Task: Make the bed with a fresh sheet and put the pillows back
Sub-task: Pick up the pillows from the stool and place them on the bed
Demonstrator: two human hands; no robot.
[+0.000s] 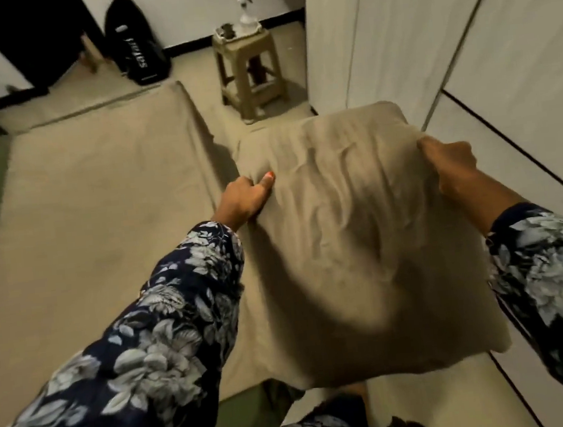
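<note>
A tan pillow (351,241) hangs in the air in front of me, beside the bed's right edge. My left hand (246,197) grips its left edge, thumb pressed on top of the fabric. My right hand (449,166) grips its upper right corner, fingers curled round the cloth. The bed (101,213) lies to the left, covered by a tan sheet spread fairly flat. Green mattress shows at the bed's near corner (245,420). The pillow's lower part is blurred.
White wardrobe doors (463,41) stand close on the right. A beige plastic stool (249,75) with a spray bottle (246,8) stands on the floor beyond the pillow. A black bag (134,41) leans on the far wall. A narrow floor strip runs between bed and wardrobe.
</note>
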